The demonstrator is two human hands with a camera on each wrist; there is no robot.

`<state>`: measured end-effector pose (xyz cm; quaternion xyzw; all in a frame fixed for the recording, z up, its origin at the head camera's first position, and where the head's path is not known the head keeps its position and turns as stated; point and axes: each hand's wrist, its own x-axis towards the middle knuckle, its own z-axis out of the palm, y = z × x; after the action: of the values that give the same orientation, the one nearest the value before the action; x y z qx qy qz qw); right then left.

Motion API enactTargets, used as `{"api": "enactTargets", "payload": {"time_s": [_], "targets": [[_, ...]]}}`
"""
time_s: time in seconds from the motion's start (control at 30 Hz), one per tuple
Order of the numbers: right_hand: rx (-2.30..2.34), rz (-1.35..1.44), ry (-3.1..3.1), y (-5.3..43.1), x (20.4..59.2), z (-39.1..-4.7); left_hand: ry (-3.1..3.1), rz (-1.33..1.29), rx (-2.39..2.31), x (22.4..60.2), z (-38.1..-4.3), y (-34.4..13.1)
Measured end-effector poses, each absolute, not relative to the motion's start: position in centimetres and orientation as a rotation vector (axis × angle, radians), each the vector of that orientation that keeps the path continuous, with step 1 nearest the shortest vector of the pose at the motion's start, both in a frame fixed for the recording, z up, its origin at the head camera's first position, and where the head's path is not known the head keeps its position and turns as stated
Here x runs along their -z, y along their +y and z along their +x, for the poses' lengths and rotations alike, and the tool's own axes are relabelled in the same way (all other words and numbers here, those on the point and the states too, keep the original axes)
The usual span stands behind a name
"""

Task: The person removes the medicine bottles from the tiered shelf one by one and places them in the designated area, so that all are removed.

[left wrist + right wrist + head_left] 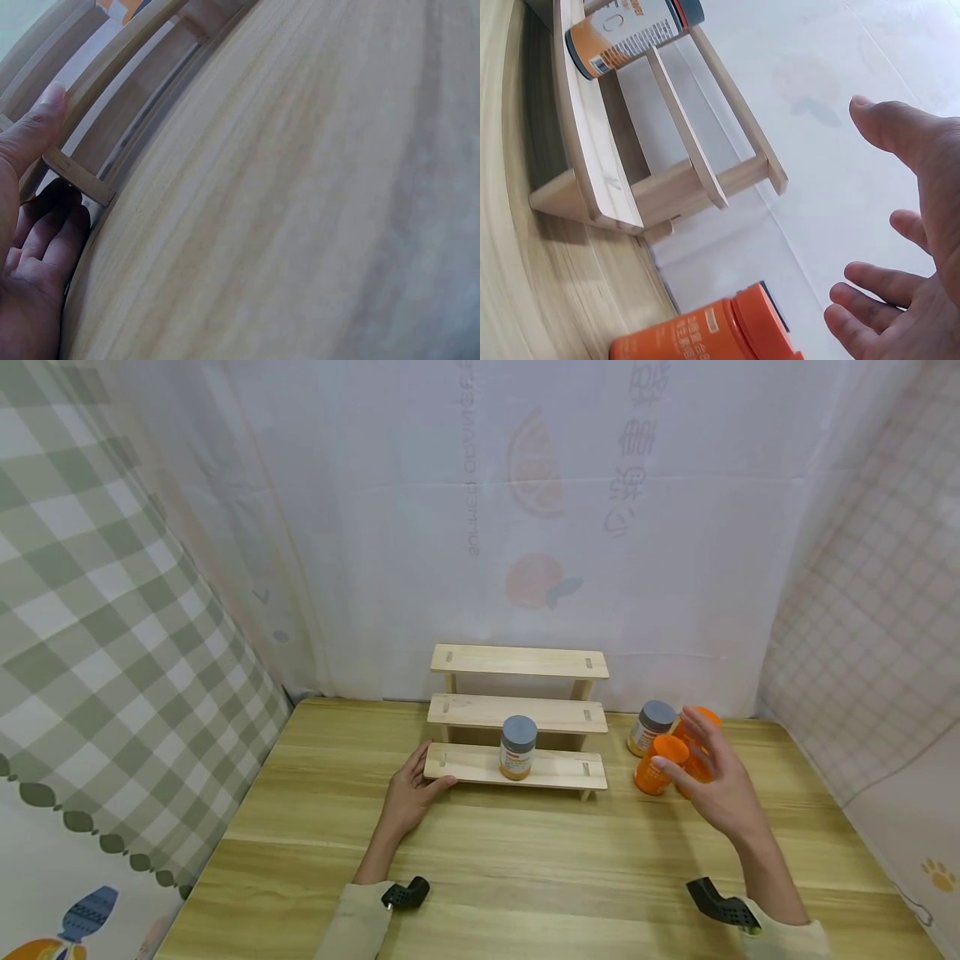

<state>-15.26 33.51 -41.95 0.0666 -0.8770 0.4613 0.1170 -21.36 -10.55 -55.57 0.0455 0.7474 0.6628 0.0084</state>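
Observation:
A three-step wooden display rack [480, 710] stands at the back of the table. My left hand [408, 795] grips the left end of its lowest step, thumb on the front edge and fingers curled around the side in the left wrist view. On that step, near the middle, sits a grey-lidded bottle [517, 748], upright. My right hand [722, 789] hovers with spread fingers over the bottles right of the rack, holding nothing. Closest to its thumb is an orange bottle [657, 768]. Another orange bottle [705, 718] is partly hidden behind the fingers.
A second grey-lidded bottle [651, 727] stands behind the front orange bottle, right of the rack. The wood-grain table [525, 868] extends toward me. A pale printed curtain [375, 568] hangs behind, and checked cloth [112, 568] borders the left side.

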Motion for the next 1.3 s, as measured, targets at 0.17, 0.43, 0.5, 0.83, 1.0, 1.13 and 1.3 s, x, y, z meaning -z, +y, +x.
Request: {"api": "enactTargets", "payload": {"time_s": [0.17, 0.43, 0.5, 0.83, 1.0, 1.13, 1.3], "targets": [[-1.338, 0.263, -2.589, 32.3, 42.1, -15.4, 2.332, 0.135, -2.073, 55.7, -21.4, -10.6], [-1.388, 0.336, -2.587, 30.6, 42.7, -15.9, 2.328, 0.135, -2.071, 55.7, -21.4, -10.6], [-1.390, 0.333, -2.613, 30.2, 42.9, -16.0, 2.348, 0.145, -2.059, 55.7, -21.4, -10.6], [-1.441, 0.417, -2.612, 28.1, 43.9, -16.8, 2.372, 0.150, -2.038, 55.8, -21.4, -10.6], [-1.520, 0.444, -2.585, 27.0, 44.5, -17.2, 2.363, 0.153, -2.052, 55.6, -21.4, -10.6], [-1.589, 0.433, -2.583, 26.2, 45.0, -17.6, 2.357, 0.155, -2.063, 55.6, -21.4, -10.6], [-1.640, 0.451, -2.575, 25.2, 45.6, -18.0, 2.350, 0.162, -2.073, 55.6, -21.4, -10.6]]}}
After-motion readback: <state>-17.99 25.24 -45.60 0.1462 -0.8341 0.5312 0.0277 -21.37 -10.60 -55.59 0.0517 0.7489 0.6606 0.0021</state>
